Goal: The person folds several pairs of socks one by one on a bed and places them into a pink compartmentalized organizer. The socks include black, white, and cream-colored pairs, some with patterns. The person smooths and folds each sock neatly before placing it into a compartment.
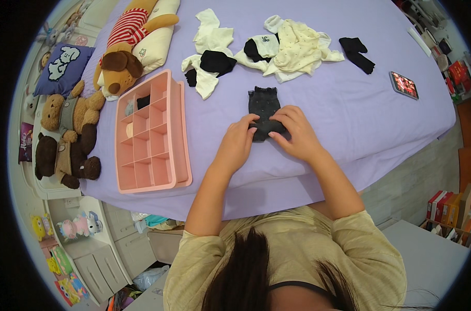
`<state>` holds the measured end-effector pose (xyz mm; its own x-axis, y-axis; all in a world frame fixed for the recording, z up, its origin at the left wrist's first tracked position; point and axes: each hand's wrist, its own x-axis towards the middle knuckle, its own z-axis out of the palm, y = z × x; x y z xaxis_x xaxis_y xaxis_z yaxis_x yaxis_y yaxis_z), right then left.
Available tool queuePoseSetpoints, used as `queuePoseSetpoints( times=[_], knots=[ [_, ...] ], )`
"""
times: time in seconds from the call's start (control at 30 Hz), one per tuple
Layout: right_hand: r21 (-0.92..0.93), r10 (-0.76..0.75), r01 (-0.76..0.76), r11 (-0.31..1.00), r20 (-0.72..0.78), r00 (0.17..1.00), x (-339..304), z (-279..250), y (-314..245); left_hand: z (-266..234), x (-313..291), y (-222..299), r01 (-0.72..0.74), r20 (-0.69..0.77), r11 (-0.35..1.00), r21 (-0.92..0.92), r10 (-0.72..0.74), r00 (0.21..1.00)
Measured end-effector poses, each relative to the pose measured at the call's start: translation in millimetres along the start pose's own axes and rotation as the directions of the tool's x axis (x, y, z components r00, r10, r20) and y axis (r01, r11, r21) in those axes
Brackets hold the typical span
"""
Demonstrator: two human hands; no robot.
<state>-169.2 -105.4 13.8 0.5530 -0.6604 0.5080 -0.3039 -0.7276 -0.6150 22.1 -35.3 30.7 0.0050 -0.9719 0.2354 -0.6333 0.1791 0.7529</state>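
I see left hand [237, 139] and right hand [299, 136] pinching the black frilled sock [263, 105] at its fold, which uneven grip could skew.

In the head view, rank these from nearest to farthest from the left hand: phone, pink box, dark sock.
1. Dark sock: touching the left hand.
2. Pink box: on the bed, to that hand's left.
3. Phone: on the bed, far to the right.
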Motion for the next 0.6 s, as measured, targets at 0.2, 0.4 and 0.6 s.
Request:
queuePoseSetpoints(
  times=[0.2, 0.4, 0.6],
  knots=[
    [0.008, 0.007, -0.007, 1.0, 0.042, 0.999, 0.7, -5.0, -5.8, 1.1, 9.5, 0.2, 0.13, 0.037, 0.991, 0.036, -0.131, 0.991],
    [0.055, 0.067, -0.07, 0.996, 0.052, 0.996, 0.3, -5.0, -2.6, 3.1, 5.9, -4.8, -0.065, -0.271, 0.998, -0.005, 0.061, 0.961],
    [0.122, 0.114, -0.118, 0.986, 0.04, 0.993, -0.7, -7.4, -4.8, -7.4, -0.5, 1.4, -0.277, -0.06, 0.96, 0.042, 0.279, 0.959]
  ],
)
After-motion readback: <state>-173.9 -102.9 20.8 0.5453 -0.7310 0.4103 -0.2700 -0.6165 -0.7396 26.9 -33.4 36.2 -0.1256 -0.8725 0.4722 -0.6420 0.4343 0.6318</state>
